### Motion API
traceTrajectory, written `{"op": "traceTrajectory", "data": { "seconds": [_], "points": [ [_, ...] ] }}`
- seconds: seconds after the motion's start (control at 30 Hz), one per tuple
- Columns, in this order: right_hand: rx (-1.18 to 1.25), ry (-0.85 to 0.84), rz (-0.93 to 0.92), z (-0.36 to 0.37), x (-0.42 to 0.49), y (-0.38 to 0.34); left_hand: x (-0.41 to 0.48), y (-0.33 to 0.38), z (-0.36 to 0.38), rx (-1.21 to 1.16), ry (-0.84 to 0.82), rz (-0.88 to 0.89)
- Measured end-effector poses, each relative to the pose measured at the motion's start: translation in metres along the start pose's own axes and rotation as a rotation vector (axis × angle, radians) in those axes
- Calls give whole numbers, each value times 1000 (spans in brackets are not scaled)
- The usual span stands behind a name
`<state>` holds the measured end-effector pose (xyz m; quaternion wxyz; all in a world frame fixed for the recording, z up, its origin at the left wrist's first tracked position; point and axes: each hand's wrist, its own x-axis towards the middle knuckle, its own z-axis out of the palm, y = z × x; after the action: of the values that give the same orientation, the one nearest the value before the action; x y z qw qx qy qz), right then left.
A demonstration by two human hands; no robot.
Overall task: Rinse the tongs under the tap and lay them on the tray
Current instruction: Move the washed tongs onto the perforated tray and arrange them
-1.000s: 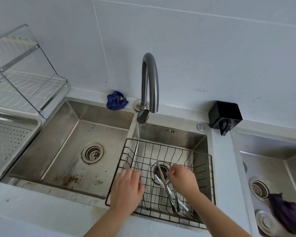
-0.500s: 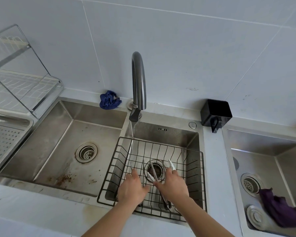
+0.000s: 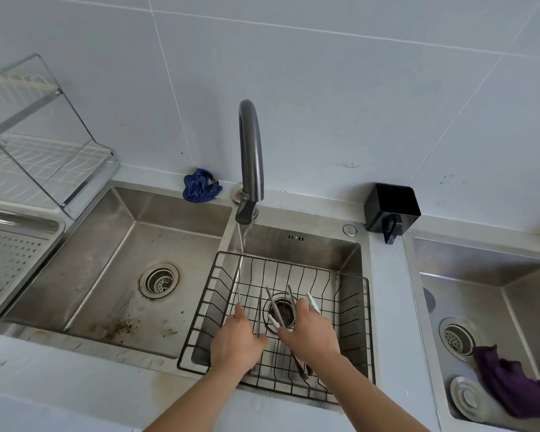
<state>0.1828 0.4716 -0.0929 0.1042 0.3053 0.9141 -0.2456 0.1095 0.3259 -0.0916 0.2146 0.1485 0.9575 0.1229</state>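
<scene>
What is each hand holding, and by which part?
Left hand grips slim metal tongs along their arms; right hand grips white-tipped tongs just behind the tips.

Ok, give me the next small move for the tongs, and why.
Probably swing the tongs in the right hand left and forward under the tap: its water falls at the basket's far-left corner, and the tongs lie right of it.

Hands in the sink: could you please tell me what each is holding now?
Left hand: grips thin metal tongs.
Right hand: grips white-tipped tongs.
</scene>
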Motion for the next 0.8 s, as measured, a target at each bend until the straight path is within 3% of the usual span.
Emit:
{"op": "traceTrajectory", "data": {
  "seconds": [0.27,0.43,0.8],
  "points": [
    [-11,72,-85,-26,2,-15,-12,-4,-34,8,162,41],
    [-106,75,-213,-31,-2,-30,-25,-22,-56,-7,271,-40],
    [-228,175,-426,-37,-36,-144,-61,-126,-120,-84,436,-149]
  ]
}}
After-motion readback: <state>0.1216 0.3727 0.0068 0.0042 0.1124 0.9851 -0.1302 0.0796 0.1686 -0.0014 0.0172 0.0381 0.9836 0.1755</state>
